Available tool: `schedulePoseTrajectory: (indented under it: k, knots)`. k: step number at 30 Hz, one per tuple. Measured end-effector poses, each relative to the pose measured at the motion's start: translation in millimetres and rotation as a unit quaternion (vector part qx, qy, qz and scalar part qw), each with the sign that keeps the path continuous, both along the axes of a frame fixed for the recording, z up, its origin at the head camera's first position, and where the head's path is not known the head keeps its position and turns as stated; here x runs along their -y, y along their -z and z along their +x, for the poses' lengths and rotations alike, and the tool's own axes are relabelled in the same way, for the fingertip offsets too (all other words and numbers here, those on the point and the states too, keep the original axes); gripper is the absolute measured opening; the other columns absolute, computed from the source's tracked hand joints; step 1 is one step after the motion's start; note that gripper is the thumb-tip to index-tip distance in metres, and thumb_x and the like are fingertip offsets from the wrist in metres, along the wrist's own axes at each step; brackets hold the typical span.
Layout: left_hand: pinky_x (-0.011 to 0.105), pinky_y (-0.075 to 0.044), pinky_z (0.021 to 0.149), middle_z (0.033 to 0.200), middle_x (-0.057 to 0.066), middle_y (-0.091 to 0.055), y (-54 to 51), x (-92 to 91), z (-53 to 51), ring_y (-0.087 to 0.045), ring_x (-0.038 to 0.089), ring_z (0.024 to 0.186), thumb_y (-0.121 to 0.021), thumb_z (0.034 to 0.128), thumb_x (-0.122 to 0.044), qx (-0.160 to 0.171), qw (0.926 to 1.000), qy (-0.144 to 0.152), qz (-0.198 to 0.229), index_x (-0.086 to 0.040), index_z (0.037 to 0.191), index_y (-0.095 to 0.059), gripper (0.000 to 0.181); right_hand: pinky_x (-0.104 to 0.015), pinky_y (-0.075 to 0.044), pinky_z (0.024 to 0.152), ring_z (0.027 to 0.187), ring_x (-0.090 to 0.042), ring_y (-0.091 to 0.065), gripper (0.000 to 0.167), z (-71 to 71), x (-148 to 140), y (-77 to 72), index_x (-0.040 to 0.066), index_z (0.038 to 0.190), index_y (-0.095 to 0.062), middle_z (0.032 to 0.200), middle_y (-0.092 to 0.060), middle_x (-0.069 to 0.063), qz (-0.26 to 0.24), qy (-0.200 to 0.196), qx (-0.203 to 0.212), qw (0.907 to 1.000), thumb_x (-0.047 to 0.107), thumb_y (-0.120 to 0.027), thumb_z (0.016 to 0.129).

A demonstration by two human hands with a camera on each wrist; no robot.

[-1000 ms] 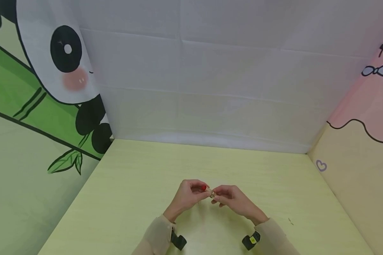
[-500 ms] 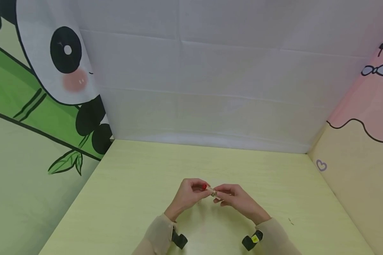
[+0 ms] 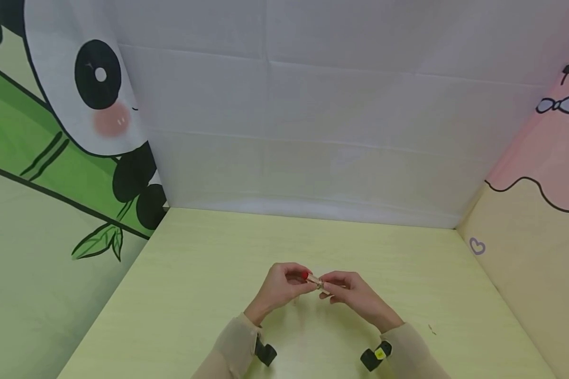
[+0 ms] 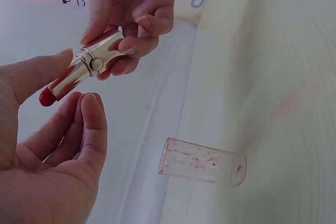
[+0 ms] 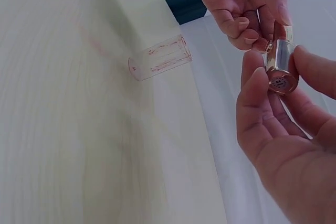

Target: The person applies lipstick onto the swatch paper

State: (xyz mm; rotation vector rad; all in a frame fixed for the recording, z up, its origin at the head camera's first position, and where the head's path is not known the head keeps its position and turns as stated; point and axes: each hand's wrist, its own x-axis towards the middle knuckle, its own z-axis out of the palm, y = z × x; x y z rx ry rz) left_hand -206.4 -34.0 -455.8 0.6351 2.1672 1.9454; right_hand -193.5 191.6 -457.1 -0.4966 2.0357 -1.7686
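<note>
A gold lipstick [image 4: 97, 64] with a red bullet at one end is held between both hands above the table. My left hand [image 3: 281, 290] pinches its upper tube near the red end, thumb on top and fingers below. At the other end, my right hand [image 3: 357, 299] grips the gold base between thumb and fingers. A small round ornament sits on the tube's middle in the left wrist view. The right wrist view shows the lipstick's base end [image 5: 281, 83] with a round printed label. Part of the tube is hidden behind the fingers.
On the table [image 3: 208, 263] lies a clear cylindrical cap [image 4: 202, 163] with red smears and faint lettering. A reddish smear marks the tabletop nearby. A small thin scrap [image 3: 432, 329] lies to the right. White cloth [image 3: 313, 131] and printed side panels surround the table.
Both hands have shifted slightly up and to the right with the lipstick. The right hand has drawn a little away from the left, so more of the tube shows between them.
</note>
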Motion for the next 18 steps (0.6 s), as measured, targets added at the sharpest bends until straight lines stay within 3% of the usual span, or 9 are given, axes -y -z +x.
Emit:
schedulePoseTrajectory:
  k: [5,12,18]
  knots:
    - [0.028,-0.054,0.069,0.090,0.010,-0.068,1.0,3.2,-4.9,-0.066,0.018,0.076,-0.082,0.0758,-0.013,-0.017,0.9994,-0.003,-0.030,0.001,0.097,-0.070,0.029,-0.036,-0.051,0.078,0.097,-0.030,-0.062,0.031,-1.2,-2,-2.6,-0.002,0.119,-0.061,0.113,-0.060,-0.025,0.008,0.021,-0.009,0.9997,0.019,-0.060,0.096]
    - [0.028,-0.053,0.072,0.089,-0.001,-0.067,-9.3,9.2,-11.5,-0.064,0.018,0.080,-0.086,0.0718,-0.022,-0.046,0.9934,-0.007,-0.105,-0.005,0.100,-0.070,0.036,-0.039,-0.051,0.080,0.096,-0.030,-0.061,0.030,-5.3,-8,-4.9,-0.001,0.119,-0.061,0.110,-0.062,-0.017,0.026,0.054,-0.012,0.9981,0.017,-0.061,0.095]
    - [0.027,-0.051,0.077,0.094,-0.003,-0.065,-16.0,8.9,-19.6,-0.063,0.020,0.087,-0.087,0.0699,-0.027,-0.051,0.9879,-0.008,-0.146,-0.006,0.104,-0.069,0.044,-0.043,-0.051,0.081,0.098,-0.039,-0.058,0.029,3.6,-6,-29.6,-0.006,0.118,-0.060,0.106,-0.063,-0.021,0.053,0.074,-0.028,0.9954,0.012,-0.059,0.096]
